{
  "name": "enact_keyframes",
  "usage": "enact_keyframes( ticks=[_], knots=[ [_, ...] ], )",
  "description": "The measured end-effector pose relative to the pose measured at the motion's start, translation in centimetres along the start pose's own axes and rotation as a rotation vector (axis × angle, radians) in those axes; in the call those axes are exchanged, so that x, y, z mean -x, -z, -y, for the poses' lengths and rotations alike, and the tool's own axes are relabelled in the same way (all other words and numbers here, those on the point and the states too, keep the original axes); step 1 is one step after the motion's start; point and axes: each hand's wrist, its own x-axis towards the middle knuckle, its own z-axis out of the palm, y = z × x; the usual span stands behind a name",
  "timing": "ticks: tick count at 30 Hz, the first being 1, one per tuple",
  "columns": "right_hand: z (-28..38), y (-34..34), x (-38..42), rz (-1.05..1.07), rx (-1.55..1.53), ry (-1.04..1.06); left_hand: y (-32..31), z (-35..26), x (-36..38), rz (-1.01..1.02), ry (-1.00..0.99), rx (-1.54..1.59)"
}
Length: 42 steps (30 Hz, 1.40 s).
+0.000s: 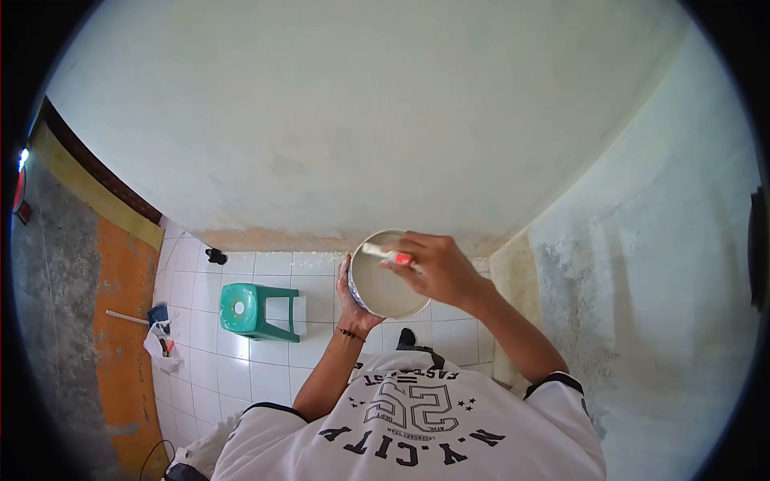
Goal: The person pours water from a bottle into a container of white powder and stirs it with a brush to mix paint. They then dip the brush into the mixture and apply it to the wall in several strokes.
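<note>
My left hand (pixel 357 305) supports a round paint tub (pixel 354 290) from its left side and below, fingers wrapped on its wall. Blue marks show on the tub's outside, and pale off-white paint (pixel 393 290) covers its inside. Over the tub's far half, my right hand (pixel 433 260) grips a paintbrush (pixel 403 258) with a red part near the fingers. The brush's whitish end (pixel 373 250) points left, above or against the tub's inner rim; contact with the paint cannot be made out.
A pale wall (pixel 385 120) rises ahead and another wall (pixel 634 264) stands at right. On the white tiled floor (pixel 265 381) sits a green plastic stool (pixel 238 309). A white plastic bag (pixel 163 349) and a blue item with a pale handle (pixel 128 317) are at left. A dark object (pixel 215 256) lies by the wall.
</note>
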Motion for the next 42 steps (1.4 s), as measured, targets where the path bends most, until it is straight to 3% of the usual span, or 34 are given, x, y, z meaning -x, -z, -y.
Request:
enact_keyframes(
  ticks=[3,7,15,21,27,29,33,37,42],
  knots=[
    [-0.6,-1.1,0.1,0.048,-0.142,0.108,1.6,-0.6,-1.6,0.088,-0.03,0.057],
    [-1.6,0.2,1.5,0.249,-0.312,-0.08,1.6,-0.4,-2.3,0.019,-0.105,-0.025],
    [-4.9,0.9,-1.4,-0.122,-0.023,-0.252,1.7,-0.8,-3.3,-0.018,-0.124,-0.03],
    [-3.9,-4.9,-4.5,-0.363,-0.163,-0.289,2.6,-3.0,-4.0,0.021,-0.09,0.035],
    [-2.4,-8.0,-3.3,-0.212,-0.397,-0.471,1.3,-6.3,-1.7,-0.098,-0.145,-0.038],
    [-2.9,-8.0,-2.7,-0.19,-0.427,-0.522,3.6,-7.8,-1.3,-0.013,-0.13,0.04],
    [-3.7,-6.8,-4.1,-0.283,-0.205,-0.495,4.1,-9.5,-0.2,0.022,-0.142,-0.001],
    [-3.0,-9.2,-6.5,-0.413,-0.178,-0.35,2.6,-10.0,0.3,-0.017,-0.108,-0.029],
    [0.4,-13.1,-7.4,-0.338,-0.389,-0.423,2.7,-11.0,1.1,-0.04,-0.127,-0.031]
  ],
)
